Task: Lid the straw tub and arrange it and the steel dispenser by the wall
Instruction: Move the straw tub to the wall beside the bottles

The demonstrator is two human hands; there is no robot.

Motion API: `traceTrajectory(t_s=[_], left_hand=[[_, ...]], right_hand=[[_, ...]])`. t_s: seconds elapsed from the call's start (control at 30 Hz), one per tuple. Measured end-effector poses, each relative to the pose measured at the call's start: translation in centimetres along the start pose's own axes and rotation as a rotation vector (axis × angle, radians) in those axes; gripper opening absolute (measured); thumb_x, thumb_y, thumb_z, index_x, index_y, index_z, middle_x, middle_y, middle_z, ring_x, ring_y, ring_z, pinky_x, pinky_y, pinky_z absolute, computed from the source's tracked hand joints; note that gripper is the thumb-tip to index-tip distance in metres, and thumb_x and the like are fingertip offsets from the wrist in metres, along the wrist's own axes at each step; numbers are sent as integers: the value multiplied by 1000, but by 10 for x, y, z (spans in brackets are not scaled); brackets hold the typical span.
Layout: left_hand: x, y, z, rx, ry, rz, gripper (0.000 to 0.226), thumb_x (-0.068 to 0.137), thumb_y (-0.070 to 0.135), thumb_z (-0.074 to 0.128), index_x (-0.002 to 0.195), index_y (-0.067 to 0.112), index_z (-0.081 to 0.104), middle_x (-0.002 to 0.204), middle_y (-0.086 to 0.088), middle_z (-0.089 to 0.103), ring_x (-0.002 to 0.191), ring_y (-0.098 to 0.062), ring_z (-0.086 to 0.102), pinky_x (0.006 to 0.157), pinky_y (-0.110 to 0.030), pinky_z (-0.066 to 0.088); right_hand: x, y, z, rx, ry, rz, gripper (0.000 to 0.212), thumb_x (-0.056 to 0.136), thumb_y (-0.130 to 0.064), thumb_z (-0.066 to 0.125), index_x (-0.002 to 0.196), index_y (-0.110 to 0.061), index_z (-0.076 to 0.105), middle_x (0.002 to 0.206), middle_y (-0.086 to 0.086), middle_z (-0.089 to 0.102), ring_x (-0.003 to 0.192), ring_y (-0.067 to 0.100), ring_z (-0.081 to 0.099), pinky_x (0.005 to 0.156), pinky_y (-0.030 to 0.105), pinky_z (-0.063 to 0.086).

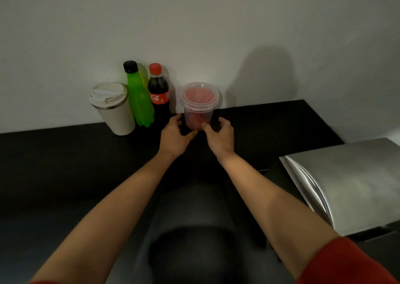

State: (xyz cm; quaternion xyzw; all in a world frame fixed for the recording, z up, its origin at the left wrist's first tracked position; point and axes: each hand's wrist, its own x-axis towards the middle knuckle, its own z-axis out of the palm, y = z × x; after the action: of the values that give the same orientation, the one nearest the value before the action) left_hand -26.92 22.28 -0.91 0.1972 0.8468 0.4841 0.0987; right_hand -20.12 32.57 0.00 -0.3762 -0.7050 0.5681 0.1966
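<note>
A clear plastic straw tub full of red straws stands upright on the black counter, close to the white wall, with a clear lid on its top. My left hand and my right hand cup the base of the tub from either side, fingers curled around it. The steel dispenser lies at the right, on the counter's near right part, away from both hands.
Left of the tub, along the wall, stand a cola bottle, a green drink bottle and a white lidded travel cup. The black counter ends at a right edge beyond the dispenser.
</note>
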Motion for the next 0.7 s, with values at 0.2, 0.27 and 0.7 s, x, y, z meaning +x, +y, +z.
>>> traceTrajectory(t_s=[0.2,0.27,0.7], left_hand=[[-40,26,-14,-7,15,66,61,84,20,70,136,6,42,134,-13,53,122,-24,52,98,-29,42],[-51,37,-18,-5,18,98,56,85,22,69,134,8,45,133,-11,54,120,-22,53,96,-28,42],[-123,84,-8,-21,-34,280,53,84,35,67,130,15,48,127,-3,59,116,-15,56,95,-32,49]], right_hand=[[-35,-25,-23,-30,24,-42,66,84,-35,63,141,-16,34,147,8,33,133,24,37,105,36,35],[-45,-36,-32,-32,48,-65,64,85,-34,63,140,-16,35,146,8,34,132,25,39,102,34,37],[-111,-57,-104,-190,90,-417,53,86,-32,60,134,-17,43,141,6,42,132,20,37,105,32,34]])
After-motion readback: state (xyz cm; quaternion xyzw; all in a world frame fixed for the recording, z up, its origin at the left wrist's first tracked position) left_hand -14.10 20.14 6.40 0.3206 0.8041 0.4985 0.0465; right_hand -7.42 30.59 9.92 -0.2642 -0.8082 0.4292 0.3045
